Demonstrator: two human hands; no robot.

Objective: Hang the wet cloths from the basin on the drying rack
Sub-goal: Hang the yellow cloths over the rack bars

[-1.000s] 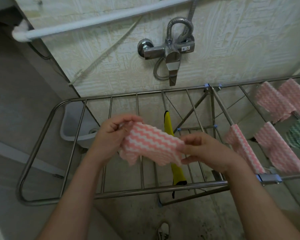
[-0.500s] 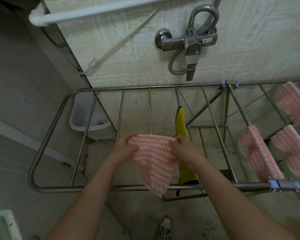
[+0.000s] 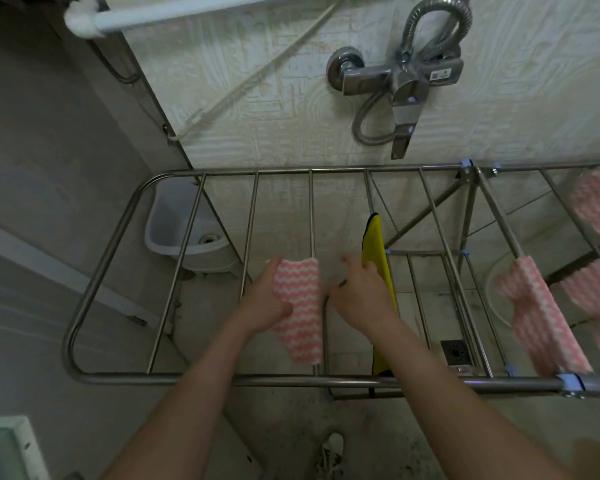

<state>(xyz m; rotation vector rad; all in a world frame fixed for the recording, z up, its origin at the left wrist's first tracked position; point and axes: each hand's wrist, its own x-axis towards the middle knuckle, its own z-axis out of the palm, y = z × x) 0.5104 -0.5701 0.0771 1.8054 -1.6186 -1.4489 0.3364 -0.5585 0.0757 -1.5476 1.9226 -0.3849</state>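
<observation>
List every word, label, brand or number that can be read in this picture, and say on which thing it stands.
Nothing here can be read as words.
The sticker on the shower mixer: dark marks, too small and blurred to read.
The pink-and-white cloth, the yellow cloth and the drying rack: no writing visible.

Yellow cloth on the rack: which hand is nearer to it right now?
Right. The right hand is just beside the yellow cloth, overlapping its left edge in view; the left hand is farther left, holding the pink cloth.
</observation>
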